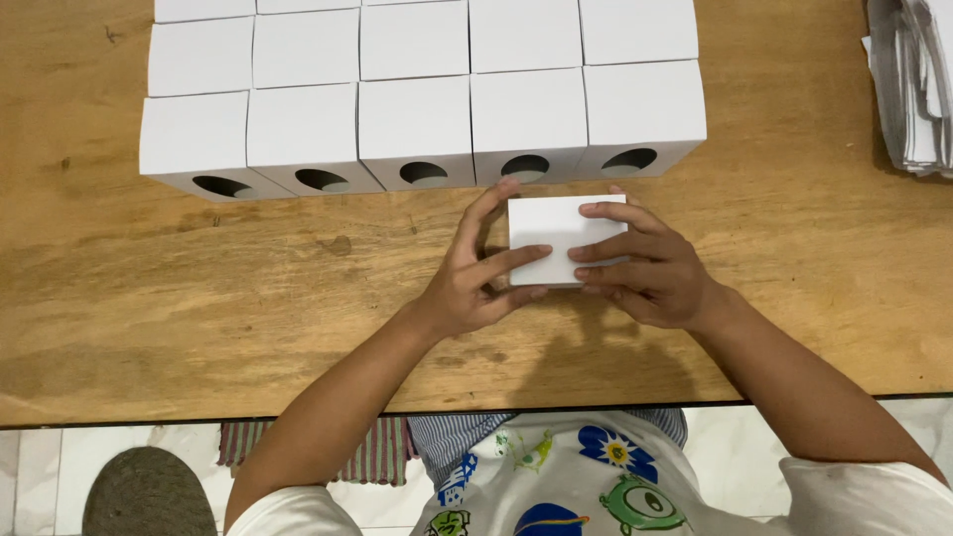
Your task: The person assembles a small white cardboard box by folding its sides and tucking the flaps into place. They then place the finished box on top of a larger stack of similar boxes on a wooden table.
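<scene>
We hold one small white box (558, 238) with our two hands above the wooden table (199, 298). Our left hand (475, 273) grips its left side, fingers curled around the edge. Our right hand (645, 268) grips its right side, fingers spread over the top. Just behind stand the finished white boxes (417, 119): the front row counts five, each with one oval hole. Far right lies one stack of flat sheets (918, 84).

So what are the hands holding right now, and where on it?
A small white box, gripped by both hands: the left hand on its left side, the right hand on its right side, fingers over the top.
</scene>
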